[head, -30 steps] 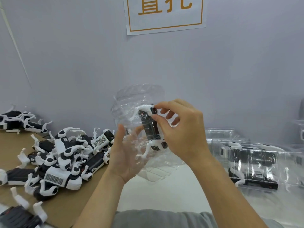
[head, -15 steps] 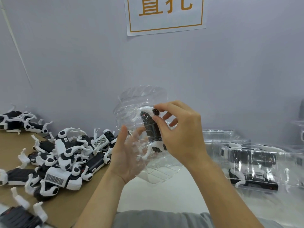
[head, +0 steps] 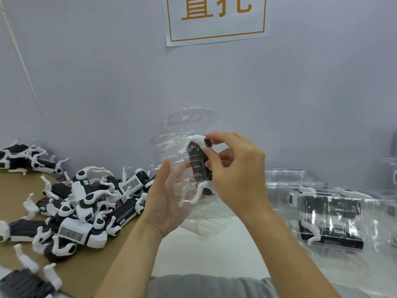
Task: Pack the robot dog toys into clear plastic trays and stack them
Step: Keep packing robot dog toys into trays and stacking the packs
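Grey wall [head: 107, 82] fills the far side, paper sign [head: 216, 18] with orange characters top centre. White table [head: 214, 254] runs under the hands; brown cardboard sheet [head: 90, 267] covers its left part.

Pile of loose robot dog toys [head: 86, 203] on the cardboard, left, black-and-white bodies tangled with legs sticking every way. A few more sit far left against the wall. Plenty left to pack, by the look of it.

Right side: stack of packed clear trays [head: 330, 218], dogs visible inside, lying flat on the table. Empty-looking clear plastic behind it near the wall, hard to read.

Centre, lifted off the table: clear plastic tray [head: 189, 168], held roughly upright, open face toward the camera. Left hand [head: 165, 203] cups its near-left side from below, fingers straight-ish against the plastic, thumb up along the edge. It carries the tray rather than clamps it.

Right hand [head: 238, 175] pinches the robot dog toy [head: 198, 166], thumb and fingers curled round the black body. Toy's long axis is close to vertical, white legs at top and bottom splayed left, toward the tray's cavity.

Key relation: the toy sits directly left of the right-hand grip, already against the tray, its axis lined up with the tray's. My read: seating step in progress; next push goes leftward and away, into the cavity, with the left palm as backstop. Risk: a leg catching on the moulded rim.
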Tool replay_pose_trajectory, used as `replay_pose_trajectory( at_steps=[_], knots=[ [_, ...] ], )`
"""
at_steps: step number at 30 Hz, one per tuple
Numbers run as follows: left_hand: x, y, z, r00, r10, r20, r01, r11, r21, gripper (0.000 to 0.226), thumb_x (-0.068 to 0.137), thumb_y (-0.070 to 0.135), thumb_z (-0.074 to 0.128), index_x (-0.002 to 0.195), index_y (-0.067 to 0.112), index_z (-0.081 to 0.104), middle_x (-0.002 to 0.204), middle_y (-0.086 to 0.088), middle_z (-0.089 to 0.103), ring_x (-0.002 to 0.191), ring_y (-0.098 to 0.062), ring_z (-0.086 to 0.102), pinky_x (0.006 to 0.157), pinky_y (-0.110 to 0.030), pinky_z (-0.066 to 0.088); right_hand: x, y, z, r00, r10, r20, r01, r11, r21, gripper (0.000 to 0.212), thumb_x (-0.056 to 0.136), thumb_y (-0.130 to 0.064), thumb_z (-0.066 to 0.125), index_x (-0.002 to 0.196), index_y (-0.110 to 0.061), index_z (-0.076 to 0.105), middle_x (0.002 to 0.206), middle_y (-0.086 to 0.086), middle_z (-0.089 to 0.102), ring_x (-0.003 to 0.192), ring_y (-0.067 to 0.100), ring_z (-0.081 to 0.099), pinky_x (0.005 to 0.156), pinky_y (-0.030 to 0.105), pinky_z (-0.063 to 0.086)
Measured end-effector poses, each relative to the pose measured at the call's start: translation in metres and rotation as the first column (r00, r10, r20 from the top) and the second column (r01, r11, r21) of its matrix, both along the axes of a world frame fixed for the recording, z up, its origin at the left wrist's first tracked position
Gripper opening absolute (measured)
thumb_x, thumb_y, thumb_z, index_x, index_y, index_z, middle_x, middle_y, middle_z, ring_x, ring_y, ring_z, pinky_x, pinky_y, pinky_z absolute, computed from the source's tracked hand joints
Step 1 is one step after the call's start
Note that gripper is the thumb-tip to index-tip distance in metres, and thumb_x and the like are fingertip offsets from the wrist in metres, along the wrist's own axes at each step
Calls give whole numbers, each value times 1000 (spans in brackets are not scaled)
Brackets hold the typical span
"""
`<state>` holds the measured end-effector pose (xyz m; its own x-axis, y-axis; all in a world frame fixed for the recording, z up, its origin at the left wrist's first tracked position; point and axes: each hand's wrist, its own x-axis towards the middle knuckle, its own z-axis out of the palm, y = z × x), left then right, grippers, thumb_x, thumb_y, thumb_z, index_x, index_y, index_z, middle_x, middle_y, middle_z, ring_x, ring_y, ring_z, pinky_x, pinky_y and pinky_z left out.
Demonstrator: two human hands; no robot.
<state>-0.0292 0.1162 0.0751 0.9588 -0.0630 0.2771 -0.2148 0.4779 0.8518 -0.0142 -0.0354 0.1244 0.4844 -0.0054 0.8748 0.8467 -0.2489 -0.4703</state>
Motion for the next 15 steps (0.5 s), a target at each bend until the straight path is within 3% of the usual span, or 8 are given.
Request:
replay_pose_trajectory(
  at_steps=[2, 4, 6, 7, 12, 15],
  knots=[
    [-1, -1, 3, 1000, 32, 2, -32, 998, 46, 77, 56, 70, 85, 116, 22, 74, 119, -15, 70, 112, -35, 62, 102, -53, 48, 2, -2, 0, 999, 13, -52, -11, 1000, 25, 17, 90, -10, 70, 103, -20, 72, 96, -8, 65, 64, 7, 67, 62, 15, 54],
    [-2, -3, 7, 998, 31, 48, -35, 995, 98, 68, 62, 68, 82, 113, 23, 76, 107, -10, 75, 97, -25, 70, 86, -41, 58, 5, -5, -1, 992, 14, -123, -10, 1000, 27, 18, 90, -12, 71, 104, -24, 71, 95, -8, 65, 67, 6, 67, 62, 12, 51],
    [-5, -5, 11, 996, 1, 90, -10, 995, 99, 58, 67, 65, 79, 109, 25, 78, 97, -4, 77, 74, -13, 73, 66, -26, 59, 9, -10, -4, 977, -6, -213, 3, 1000, -15, 23, 89, -18, 72, 108, -29, 68, 95, -10, 65, 72, 3, 64, 64, 13, 51],
    [-6, -5, 13, 995, 3, 98, -12, 996, 85, 57, 67, 65, 78, 109, 25, 77, 97, -3, 77, 70, -11, 73, 63, -24, 58, 12, -13, -6, 963, -15, -267, 2, 999, -47, 24, 89, -21, 72, 110, -31, 67, 93, -11, 64, 73, 3, 63, 65, 16, 52],
    [-9, -5, 16, 991, 7, 137, -14, 998, 56, 50, 75, 64, 68, 108, 29, 78, 103, -3, 77, 68, -10, 72, 63, -22, 58, 19, -17, -16, 893, 4, -449, -70, 989, -130, 3, 90, -33, 69, 92, -32, 70, 74, -11, 67, 68, 3, 63, 66, 22, 52],
    [-9, -3, 17, 991, 7, 130, -15, 998, 59, 51, 73, 65, 71, 109, 29, 77, 106, -6, 77, 70, -12, 73, 64, -24, 58, 20, -14, -17, 876, 43, -481, -109, 988, -109, 9, 91, -31, 67, 83, -30, 70, 71, -8, 69, 65, 8, 67, 63, 27, 53]
  ],
)
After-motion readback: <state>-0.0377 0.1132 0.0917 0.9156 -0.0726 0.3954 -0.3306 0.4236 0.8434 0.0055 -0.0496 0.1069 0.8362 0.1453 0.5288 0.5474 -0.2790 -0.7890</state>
